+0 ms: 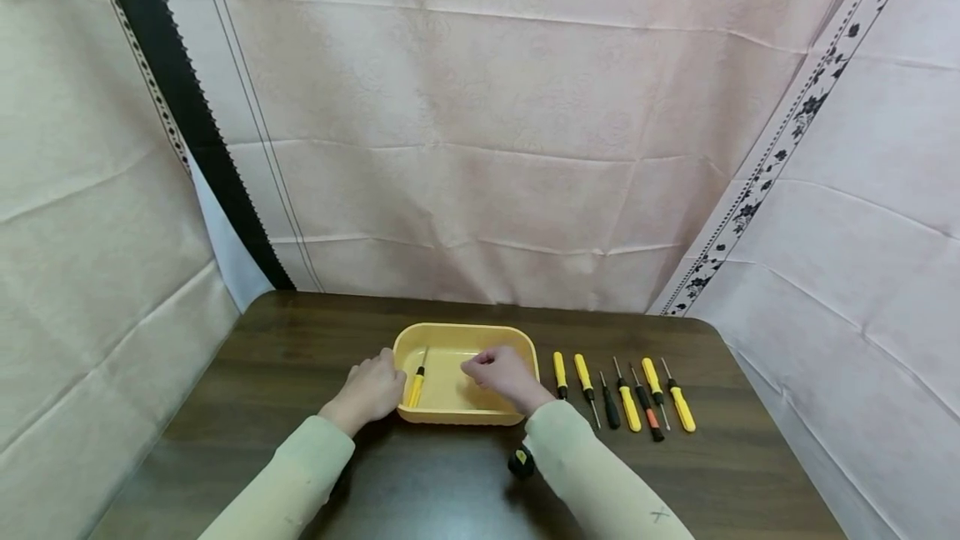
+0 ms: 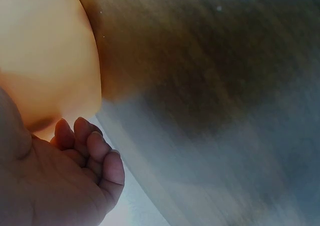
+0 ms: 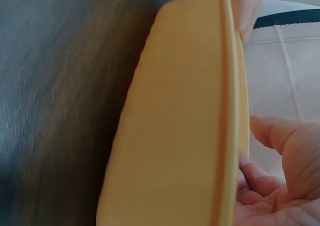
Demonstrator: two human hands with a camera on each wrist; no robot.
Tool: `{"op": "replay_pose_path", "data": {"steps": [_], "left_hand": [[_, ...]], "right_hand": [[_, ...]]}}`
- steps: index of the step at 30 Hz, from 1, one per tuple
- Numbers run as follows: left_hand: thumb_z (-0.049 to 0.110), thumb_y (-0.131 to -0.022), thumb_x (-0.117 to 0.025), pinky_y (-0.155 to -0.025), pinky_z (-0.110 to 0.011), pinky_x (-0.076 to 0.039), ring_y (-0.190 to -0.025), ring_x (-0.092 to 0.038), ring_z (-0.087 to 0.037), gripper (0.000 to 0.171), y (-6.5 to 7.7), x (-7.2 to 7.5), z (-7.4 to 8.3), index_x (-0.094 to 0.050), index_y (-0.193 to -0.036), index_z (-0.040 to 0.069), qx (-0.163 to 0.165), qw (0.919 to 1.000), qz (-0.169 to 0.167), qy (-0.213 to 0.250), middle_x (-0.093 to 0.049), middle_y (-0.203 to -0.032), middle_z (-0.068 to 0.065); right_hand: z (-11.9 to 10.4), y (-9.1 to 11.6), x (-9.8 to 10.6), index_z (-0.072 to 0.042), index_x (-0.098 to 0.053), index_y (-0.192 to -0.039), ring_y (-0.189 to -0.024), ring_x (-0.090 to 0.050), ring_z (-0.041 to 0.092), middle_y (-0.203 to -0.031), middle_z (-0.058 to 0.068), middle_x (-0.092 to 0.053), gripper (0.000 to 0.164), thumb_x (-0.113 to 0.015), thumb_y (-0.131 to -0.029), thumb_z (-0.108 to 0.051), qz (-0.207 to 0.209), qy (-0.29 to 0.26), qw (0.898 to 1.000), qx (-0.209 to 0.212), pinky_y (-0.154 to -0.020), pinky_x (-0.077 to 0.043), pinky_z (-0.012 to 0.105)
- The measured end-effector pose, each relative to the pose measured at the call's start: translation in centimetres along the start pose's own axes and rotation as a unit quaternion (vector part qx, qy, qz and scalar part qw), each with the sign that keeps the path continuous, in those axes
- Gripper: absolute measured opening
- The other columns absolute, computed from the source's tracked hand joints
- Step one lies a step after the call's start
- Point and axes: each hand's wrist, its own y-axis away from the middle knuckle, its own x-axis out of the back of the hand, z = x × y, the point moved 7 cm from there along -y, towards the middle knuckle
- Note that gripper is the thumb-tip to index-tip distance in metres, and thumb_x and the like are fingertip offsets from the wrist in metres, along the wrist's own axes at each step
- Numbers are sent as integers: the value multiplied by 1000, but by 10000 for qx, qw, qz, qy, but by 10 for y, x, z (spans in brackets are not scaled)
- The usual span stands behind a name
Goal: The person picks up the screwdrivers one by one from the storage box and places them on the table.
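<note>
A yellow plastic tray (image 1: pixel 465 418) sits on the table. My left hand (image 1: pixel 369 391) grips its left rim; in the left wrist view that hand's fingers (image 2: pixel 113 168) curl close to the tray's outer wall. Inside the tray, near its left end, lies a screwdriver (image 1: pixel 417 385) with a yellow and black handle. Over the tray's right part hovers my right hand (image 1: pixel 501 372), its fingers loosely bent. In the right wrist view, the right thumb (image 3: pixel 272 131) stands apart from the fingers behind the tray's rim, and no object shows between them.
Right of the tray several screwdrivers (image 1: pixel 628 407) lie side by side, most yellow-handled, one with a black handle (image 1: pixel 611 411) and one red and black (image 1: pixel 648 411). A small black object (image 1: pixel 521 462) shows beside the right sleeve. Hanging cloth (image 1: pixel 480 148) borders the dark wooden table (image 1: pixel 300 340).
</note>
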Motion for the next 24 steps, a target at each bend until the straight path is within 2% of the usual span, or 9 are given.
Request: {"op": "replay_pose_path", "data": {"steps": [4,10,13,16,20,24], "left_hand": [[26,-99,-41,-88,-51,-38,-89,-55,-27,42,1,0,-1,-46,-124,-8,16,10000,11,-7,-59,-97,-13],[25,-99,-40,-87,-50,-39,-84,-55,-24,41,1,1,0,-47,-122,-8,-28,10000,15,3,-58,-91,-11],[25,-99,-40,-87,-50,-38,-85,-55,-25,41,0,1,0,-47,-122,-8,-12,10000,24,-16,-58,-92,-11],[26,-99,-40,-87,-51,-38,-88,-56,-27,41,-1,0,0,-46,-122,-8,-6,10000,38,-52,-58,-94,-13],[25,-98,-41,-87,-51,-38,-88,-56,-27,41,-2,-3,-1,-47,-122,-8,-29,10000,50,-64,-59,-95,-13],[25,-98,-42,-85,-49,-39,-83,-55,-25,38,-1,-2,0,-48,-118,-6,-27,10000,76,-51,-57,-89,-10]], "right_hand": [[-3,-1,-16,-6,-75,-88,-65,-55,14,-82,9,-68,28,-70,-88,-34,-158,315,9993,-108,-59,-44,29],[-4,-9,-44,-7,-74,-78,-59,-55,13,-72,6,-68,28,-71,-87,-34,-502,621,9962,-347,-55,-44,27],[-6,-16,-53,-4,-72,-69,-51,-50,13,-63,5,-64,33,-72,-85,-33,-576,726,9948,-416,-51,-41,26],[-6,-24,-59,-1,-67,-63,-45,-43,12,-55,5,-58,38,-73,-84,-31,-525,807,9941,-497,-48,-37,25],[-7,-30,-64,2,-66,-61,-46,-49,14,-54,6,-59,35,-75,-81,-25,-372,798,9944,-589,-49,-40,25],[-7,-34,-67,-1,-66,-60,-45,-49,14,-51,4,-56,35,-77,-80,-28,-191,897,9938,-626,-47,-40,26]]}}
